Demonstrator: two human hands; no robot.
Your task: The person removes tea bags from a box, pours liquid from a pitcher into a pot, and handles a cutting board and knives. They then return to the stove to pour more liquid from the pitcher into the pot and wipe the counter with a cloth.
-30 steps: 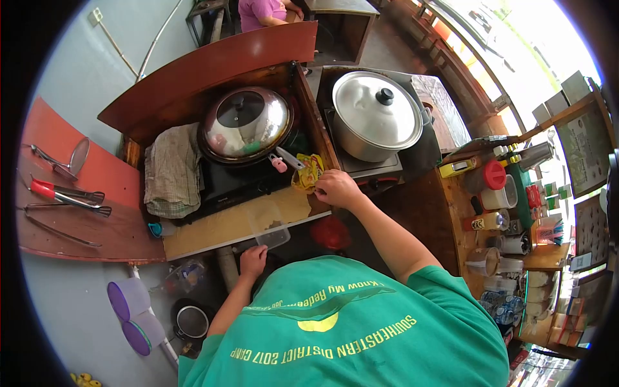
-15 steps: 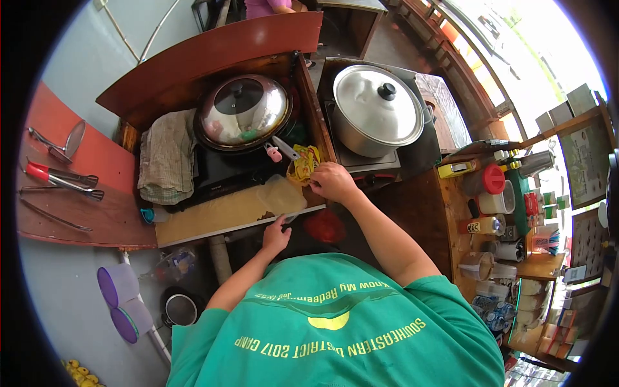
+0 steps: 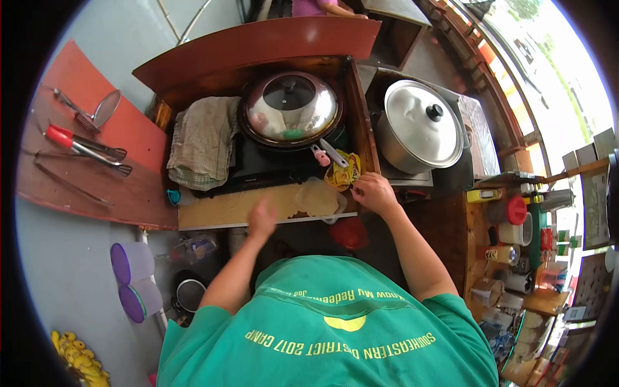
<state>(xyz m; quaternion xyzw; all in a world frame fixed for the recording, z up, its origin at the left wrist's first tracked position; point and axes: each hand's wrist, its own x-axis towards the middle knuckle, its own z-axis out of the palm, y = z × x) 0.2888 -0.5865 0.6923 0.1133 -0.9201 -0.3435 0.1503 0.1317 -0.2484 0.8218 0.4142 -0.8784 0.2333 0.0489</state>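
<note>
My right hand (image 3: 374, 193) is closed, fingertips pressed together beside the lower right edge of a yellow packet (image 3: 345, 170). What lies in the pinch, if anything, is too small to make out. My left hand (image 3: 262, 220) hovers over the tan ledge (image 3: 225, 210) at the front of the stove; its fingers are smeared by motion. A translucent plastic container (image 3: 317, 197) sits on that ledge between my hands. Behind the packet, a utensil with a grey handle (image 3: 333, 153) and a pink clip (image 3: 319, 155) lie by the lidded pan (image 3: 291, 109).
A large lidded aluminium pot (image 3: 419, 126) stands on the right burner. A folded checked cloth (image 3: 204, 142) rests left of the pan. Tongs (image 3: 87, 149) and a strainer (image 3: 105, 108) hang on the red board at left. Shelves with jars (image 3: 516, 211) line the right. A person in pink (image 3: 316, 8) is beyond.
The view has swung left, so the stove appears further right. My left hand has moved left, away from the translucent container. My right hand stays by the packet.
</note>
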